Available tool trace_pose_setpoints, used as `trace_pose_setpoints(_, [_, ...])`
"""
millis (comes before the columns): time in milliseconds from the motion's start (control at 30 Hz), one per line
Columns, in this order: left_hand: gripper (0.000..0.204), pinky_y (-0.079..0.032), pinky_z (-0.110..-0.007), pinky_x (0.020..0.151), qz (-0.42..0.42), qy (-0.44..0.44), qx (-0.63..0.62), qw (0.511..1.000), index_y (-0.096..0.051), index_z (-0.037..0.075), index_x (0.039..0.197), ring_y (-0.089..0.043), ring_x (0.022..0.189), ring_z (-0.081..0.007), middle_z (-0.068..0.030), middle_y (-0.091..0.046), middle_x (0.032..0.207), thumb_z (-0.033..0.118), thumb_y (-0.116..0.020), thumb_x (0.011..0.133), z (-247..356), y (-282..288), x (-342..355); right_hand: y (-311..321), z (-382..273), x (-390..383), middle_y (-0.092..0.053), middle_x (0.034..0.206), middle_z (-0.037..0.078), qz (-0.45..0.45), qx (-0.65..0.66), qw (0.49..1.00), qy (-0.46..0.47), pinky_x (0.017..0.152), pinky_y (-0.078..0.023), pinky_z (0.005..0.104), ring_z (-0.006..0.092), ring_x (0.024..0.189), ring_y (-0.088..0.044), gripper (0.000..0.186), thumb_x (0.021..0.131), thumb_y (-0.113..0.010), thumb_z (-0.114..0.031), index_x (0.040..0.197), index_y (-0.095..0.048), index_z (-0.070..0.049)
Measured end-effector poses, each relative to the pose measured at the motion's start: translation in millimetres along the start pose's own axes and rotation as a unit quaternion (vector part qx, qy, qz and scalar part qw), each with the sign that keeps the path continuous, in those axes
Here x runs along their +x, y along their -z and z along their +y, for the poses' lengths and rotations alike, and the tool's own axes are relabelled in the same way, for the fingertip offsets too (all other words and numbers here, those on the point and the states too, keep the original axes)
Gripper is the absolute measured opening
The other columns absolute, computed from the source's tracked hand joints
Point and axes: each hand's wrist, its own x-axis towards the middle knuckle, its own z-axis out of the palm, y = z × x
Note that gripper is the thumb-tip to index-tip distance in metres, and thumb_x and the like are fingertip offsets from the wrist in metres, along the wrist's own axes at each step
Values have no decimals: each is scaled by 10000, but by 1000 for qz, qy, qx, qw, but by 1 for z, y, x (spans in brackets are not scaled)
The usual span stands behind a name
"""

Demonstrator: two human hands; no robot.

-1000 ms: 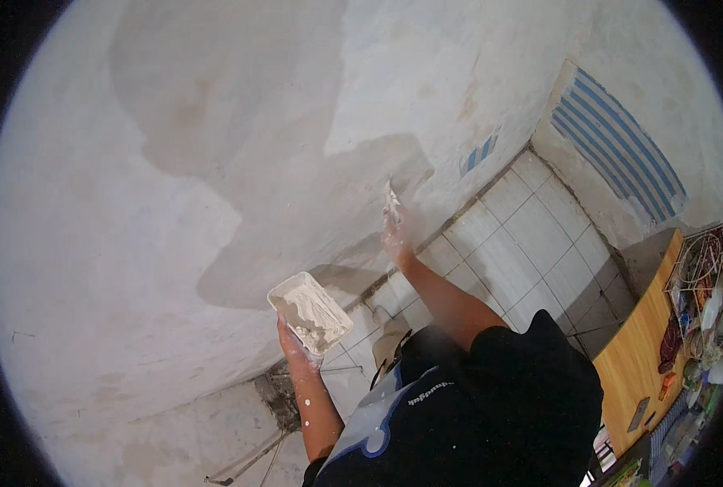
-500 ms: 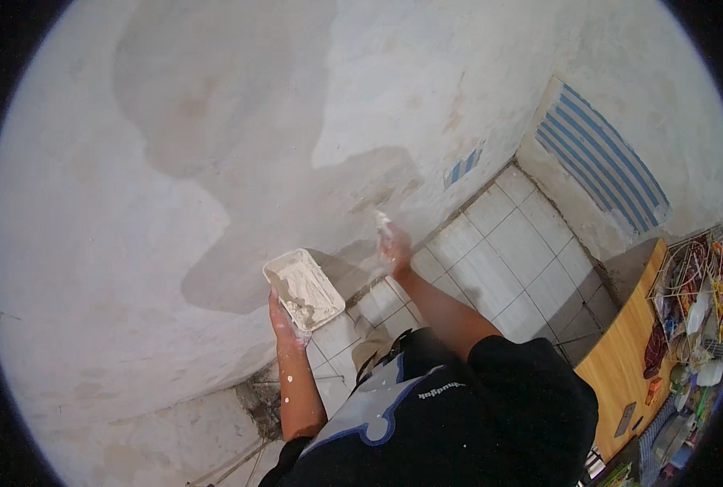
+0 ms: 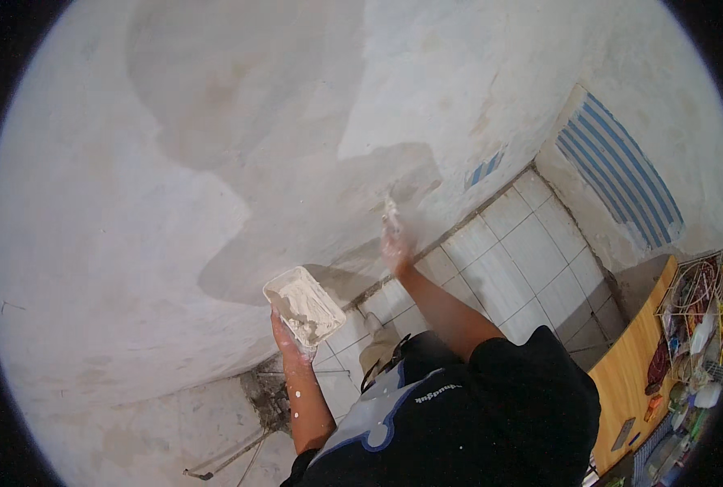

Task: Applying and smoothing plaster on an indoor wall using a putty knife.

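My left hand [image 3: 293,337] grips a white rectangular tub [image 3: 338,326] from beneath and along its near side. Cream-coloured putty [image 3: 308,302] lies inside it, thicker toward the right. My right hand [image 3: 395,243], smeared with white and blurred by motion, is closed round a small putty-coated spreading tool [image 3: 390,208]; its exact kind is hard to make out. The tool's tip is at or close to the wall [image 3: 312,195], by a darker damp-looking patch. White spots dot my left forearm.
Pale floor tiles [image 3: 499,260] run along the wall's foot. Blue-striped patches show on the right wall [image 3: 621,166] and low on the near wall. At right stands a wooden tabletop [image 3: 633,365] beside a wire basket [image 3: 694,308] of clutter. A thin rod [image 3: 231,454] lies lower left.
The view has shifted, so the wall and floor sit further right and lower. My right hand has moved slightly along the wall; the tub remains in my left hand.
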Motion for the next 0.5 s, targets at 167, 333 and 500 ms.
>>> trace_pose_setpoints(167, [628, -437, -481, 966, 14, 1, 23, 1000, -378, 56, 1359, -506, 1152, -323, -137, -487, 1299, 481, -461, 905, 0, 0, -1, 18, -27, -38, -647, 946, 152, -253, 152, 955, 14, 772, -463, 441, 347, 871, -599, 225, 726, -646, -86, 950, -642, -63])
trace_pose_setpoints(333, [620, -437, -480, 967, -42, 28, 19, 999, -384, 57, 1352, -505, 1152, -327, -136, -488, 1295, 480, -462, 906, -7, -7, 12, 4, 38, -50, -648, 964, 171, -181, 147, 951, 203, 791, -512, 376, 348, 866, -626, 368, 718, -647, -73, 1082, -607, -38])
trace_pose_setpoints(500, [592, -461, -451, 938, -40, 21, -1, 999, -412, 59, 1333, -524, 1131, -298, -114, -513, 1277, 458, -487, 902, 2, -1, -1, 50, -10, -1, -660, 892, 149, -147, 100, 980, 84, 752, -515, 384, 336, 770, -631, 392, 755, -649, -72, 1140, -585, -32])
